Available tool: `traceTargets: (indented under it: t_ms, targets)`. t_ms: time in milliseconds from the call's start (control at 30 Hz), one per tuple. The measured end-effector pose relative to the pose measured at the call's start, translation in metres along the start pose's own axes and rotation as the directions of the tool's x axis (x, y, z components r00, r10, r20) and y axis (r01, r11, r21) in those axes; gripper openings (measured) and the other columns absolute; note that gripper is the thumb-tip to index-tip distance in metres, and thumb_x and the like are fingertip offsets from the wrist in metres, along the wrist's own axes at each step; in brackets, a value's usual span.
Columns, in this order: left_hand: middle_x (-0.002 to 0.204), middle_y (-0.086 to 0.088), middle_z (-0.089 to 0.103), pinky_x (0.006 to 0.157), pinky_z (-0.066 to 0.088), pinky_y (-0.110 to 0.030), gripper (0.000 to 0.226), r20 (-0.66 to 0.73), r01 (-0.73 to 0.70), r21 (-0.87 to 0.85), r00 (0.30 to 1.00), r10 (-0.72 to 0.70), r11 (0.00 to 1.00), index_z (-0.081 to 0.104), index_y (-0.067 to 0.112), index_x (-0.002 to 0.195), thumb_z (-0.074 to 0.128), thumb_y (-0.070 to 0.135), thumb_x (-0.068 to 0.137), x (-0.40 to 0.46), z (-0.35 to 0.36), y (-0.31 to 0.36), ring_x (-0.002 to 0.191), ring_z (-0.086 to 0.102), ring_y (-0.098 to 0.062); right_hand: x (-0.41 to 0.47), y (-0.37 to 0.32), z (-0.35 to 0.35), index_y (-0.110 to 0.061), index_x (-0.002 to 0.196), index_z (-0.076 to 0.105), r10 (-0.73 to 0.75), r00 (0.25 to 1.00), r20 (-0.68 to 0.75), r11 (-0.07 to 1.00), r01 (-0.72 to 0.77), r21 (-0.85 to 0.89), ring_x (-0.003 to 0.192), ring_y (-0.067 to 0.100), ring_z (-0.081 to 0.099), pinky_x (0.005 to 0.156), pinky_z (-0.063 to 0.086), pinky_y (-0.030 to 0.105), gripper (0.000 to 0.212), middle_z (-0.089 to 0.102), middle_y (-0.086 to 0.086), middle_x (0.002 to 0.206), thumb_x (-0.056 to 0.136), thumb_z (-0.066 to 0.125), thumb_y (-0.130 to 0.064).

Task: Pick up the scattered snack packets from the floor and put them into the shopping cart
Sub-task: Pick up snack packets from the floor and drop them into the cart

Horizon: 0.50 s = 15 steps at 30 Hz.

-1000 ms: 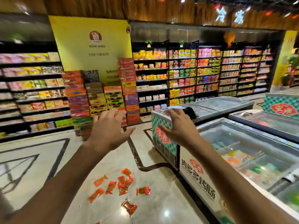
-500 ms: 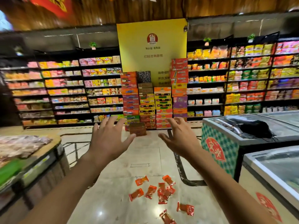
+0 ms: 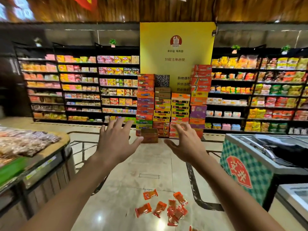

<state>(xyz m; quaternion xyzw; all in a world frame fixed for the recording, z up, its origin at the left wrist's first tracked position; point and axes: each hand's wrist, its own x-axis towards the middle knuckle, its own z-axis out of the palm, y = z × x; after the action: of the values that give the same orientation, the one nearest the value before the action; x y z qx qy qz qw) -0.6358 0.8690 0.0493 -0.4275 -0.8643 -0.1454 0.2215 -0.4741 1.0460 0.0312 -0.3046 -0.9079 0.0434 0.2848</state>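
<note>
Several small orange-red snack packets (image 3: pixel 164 207) lie scattered on the glossy beige floor, low in the view and right of centre. One more packet (image 3: pixel 191 228) pokes in at the bottom edge. My left hand (image 3: pixel 116 144) is stretched out in front of me, fingers spread, holding nothing. My right hand (image 3: pixel 186 145) is raised beside it, fingers apart and slightly curled, also holding nothing. Both hands are well above and beyond the packets. No shopping cart shows in this view.
A wooden display stand (image 3: pixel 41 160) with bagged goods stands at the left. A chest freezer (image 3: pixel 250 165) with a green checked side stands at the right. Stacked cartons (image 3: pixel 166 110) and a brown box (image 3: pixel 149 137) sit ahead by a yellow sign, with stocked shelves behind.
The view has swung to the left: the freezers slid to the right edge and the wooden display stand came in at the left. Both hands stay raised and spread.
</note>
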Motion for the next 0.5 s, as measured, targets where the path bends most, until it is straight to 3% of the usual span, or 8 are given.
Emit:
traceTargets:
  t_ms: [500]
  targets:
    - [0.162, 0.0, 0.031, 0.118, 0.027, -0.051, 0.074, 0.11, 0.066, 0.05, 0.991, -0.071, 0.997, 0.034, 0.031, 0.153, 0.042, 0.072, 0.092, 0.137, 0.147, -0.022, 0.149, 0.027, -0.026, 0.153, 0.066, 0.145, -0.03, 0.147, 0.036, -0.052, 0.996, 0.078, 0.995, 0.045, 0.086, 0.13, 0.029, 0.045, 0.103, 0.044, 0.044, 0.07, 0.039, 0.007, 0.149, 0.089, 0.055, -0.062]
